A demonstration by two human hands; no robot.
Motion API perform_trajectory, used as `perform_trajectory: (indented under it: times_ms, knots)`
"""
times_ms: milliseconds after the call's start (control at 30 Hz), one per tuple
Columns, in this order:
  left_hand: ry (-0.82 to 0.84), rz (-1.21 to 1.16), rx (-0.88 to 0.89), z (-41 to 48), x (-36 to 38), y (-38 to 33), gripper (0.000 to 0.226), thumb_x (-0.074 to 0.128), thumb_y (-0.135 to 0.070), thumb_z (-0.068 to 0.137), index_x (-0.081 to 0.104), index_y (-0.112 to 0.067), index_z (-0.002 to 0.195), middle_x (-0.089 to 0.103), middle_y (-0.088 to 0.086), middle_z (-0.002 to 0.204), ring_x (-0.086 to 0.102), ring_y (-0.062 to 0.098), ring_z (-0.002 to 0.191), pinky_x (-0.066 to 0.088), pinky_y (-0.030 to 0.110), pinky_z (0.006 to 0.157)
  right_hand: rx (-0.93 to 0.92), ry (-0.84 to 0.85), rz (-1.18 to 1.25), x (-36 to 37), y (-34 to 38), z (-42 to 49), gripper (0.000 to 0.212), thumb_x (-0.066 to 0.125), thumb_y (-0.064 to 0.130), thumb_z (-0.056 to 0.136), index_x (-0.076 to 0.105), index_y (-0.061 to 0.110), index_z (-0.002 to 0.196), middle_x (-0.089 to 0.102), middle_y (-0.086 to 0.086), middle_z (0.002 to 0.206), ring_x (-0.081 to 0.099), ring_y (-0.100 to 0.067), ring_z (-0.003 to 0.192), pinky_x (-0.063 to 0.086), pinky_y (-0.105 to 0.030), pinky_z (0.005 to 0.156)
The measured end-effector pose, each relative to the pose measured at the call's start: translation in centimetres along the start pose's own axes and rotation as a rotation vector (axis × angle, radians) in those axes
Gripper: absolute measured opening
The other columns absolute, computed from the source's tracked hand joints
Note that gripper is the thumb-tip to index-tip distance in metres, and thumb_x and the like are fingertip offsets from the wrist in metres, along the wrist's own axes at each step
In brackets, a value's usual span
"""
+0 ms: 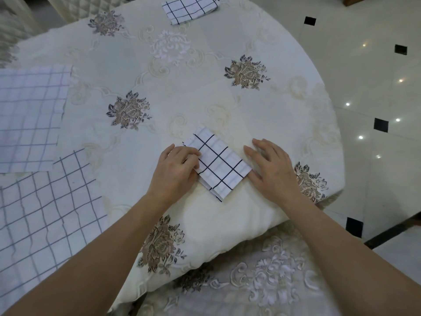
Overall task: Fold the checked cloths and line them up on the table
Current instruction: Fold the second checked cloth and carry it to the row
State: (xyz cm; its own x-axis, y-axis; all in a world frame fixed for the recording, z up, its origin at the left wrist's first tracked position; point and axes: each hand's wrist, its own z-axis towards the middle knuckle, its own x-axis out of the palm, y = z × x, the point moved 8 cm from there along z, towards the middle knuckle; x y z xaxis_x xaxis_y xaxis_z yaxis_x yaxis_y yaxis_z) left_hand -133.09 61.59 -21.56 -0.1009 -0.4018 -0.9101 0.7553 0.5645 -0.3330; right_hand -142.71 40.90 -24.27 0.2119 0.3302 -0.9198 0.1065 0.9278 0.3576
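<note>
A folded white cloth with dark checks [218,165] lies near the table's front edge, turned at an angle. My left hand [175,172] rests on its left edge with fingers curled onto the fabric. My right hand [271,165] lies flat on the tablecloth just right of it, the thumb touching its right corner. A second folded checked cloth [189,9] sits at the far side of the table. Two unfolded checked cloths lie at the left: one [29,115] on top, another [45,215] nearer me.
The round table wears a cream flowered tablecloth [182,92] that hangs down over the front edge. A quilted chair back [91,5] stands beyond the table. Glossy white floor tiles with black insets [376,87] spread to the right.
</note>
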Motion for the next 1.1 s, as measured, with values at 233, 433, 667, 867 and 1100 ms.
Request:
perform_trajectory:
  times_ms: [233,433,667,867,1100]
  knots:
    - [-0.022,0.01,-0.051,-0.8,-0.5,0.9,0.018,0.072,-0.001,0.074,0.061,-0.013,0.081,0.068,0.0,0.105,0.062,0.023,0.1,0.043,0.047,0.102,-0.02,0.028,-0.032,0.4,0.0,-0.2,0.055,0.06,0.038,0.088,0.055,0.019,0.139,0.049,-0.008,0.147,0.042,-0.032,0.138,0.036,-0.052,0.11]
    - [0.002,0.006,-0.06,-1.0,-0.2,0.9,0.011,0.056,-0.006,0.076,0.061,-0.013,0.083,0.067,-0.001,0.1,0.061,0.025,0.095,0.047,0.041,0.087,0.021,0.14,0.07,0.1,0.3,0.0,0.065,0.045,0.041,0.082,0.05,0.021,0.144,0.042,-0.007,0.152,0.032,-0.03,0.144,0.029,-0.054,0.116]
    - [0.029,0.017,-0.102,-1.1,-0.4,0.3,0.018,0.045,-0.015,0.077,0.061,-0.015,0.086,0.063,-0.002,0.103,0.056,0.021,0.101,0.036,0.042,0.107,-0.169,-0.002,0.039,-0.6,8.7,0.7,0.06,0.044,0.034,0.095,0.045,0.001,0.145,0.042,-0.016,0.153,0.033,-0.033,0.146,0.026,-0.052,0.119]
    - [0.049,-0.007,-0.091,-1.2,0.1,0.7,0.013,0.052,-0.016,0.084,0.063,-0.012,0.09,0.064,0.001,0.108,0.058,0.026,0.102,0.046,0.04,0.088,-0.113,0.193,-0.147,4.5,9.8,1.5,0.082,0.022,0.063,0.1,0.021,0.003,0.156,0.018,-0.012,0.165,0.009,-0.022,0.154,0.011,-0.043,0.125]
    - [-0.01,0.019,-0.096,-1.5,0.6,0.9,0.01,0.058,-0.02,0.093,0.064,-0.012,0.092,0.065,-0.001,0.109,0.061,0.023,0.101,0.048,0.043,0.09,-0.124,0.235,-0.224,4.9,6.8,1.1,0.083,0.022,0.066,0.1,0.01,0.008,0.159,0.005,-0.006,0.167,0.001,-0.019,0.154,0.009,-0.042,0.125]
